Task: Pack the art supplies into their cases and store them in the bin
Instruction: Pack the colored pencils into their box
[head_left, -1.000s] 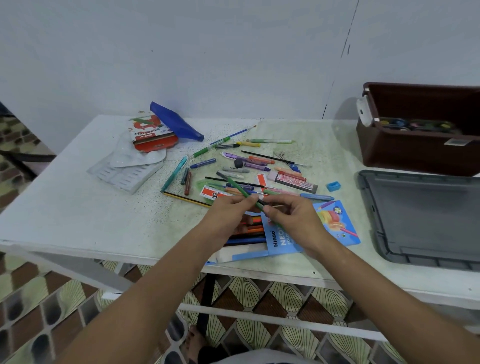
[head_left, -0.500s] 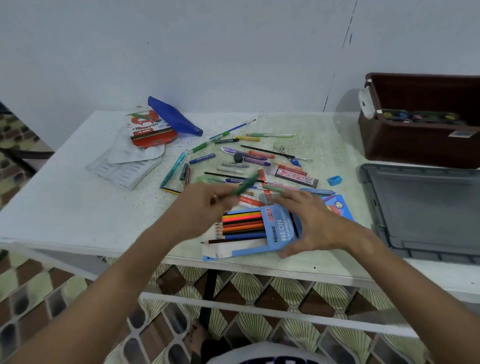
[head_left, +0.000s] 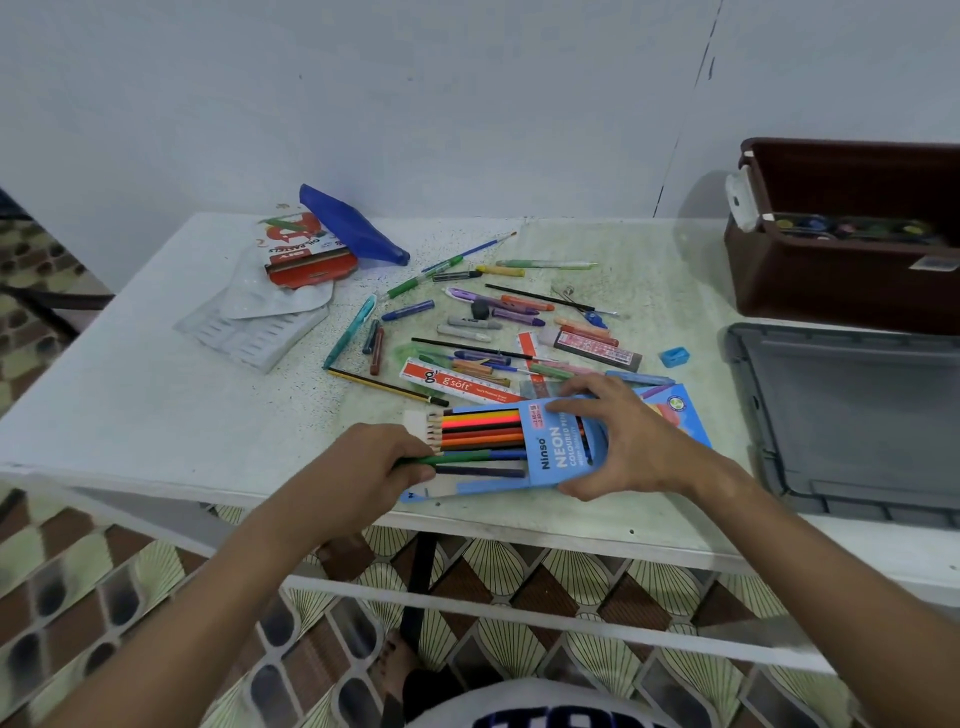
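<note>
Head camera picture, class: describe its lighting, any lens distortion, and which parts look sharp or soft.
Head view: soft, even light, with a faint shadow on the wall left of the brown bin; wide-angle bending curves the table edge and stretches the forearms; lettering on the blue pencil box is sharp, as are the left hand and right hand, while the bin's contents look blurred.

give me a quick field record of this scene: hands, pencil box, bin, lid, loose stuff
left hand: pinches green pencil, its far end at the box's open end
right hand: grips blue pencil box, steadying it on the table
pencil box: open at left, coloured pencils showing
bin: brown, far right, some supplies inside
lid: grey, flat beside the bin
loose supplies: pens, crayons, ruler scattered mid-table
</note>
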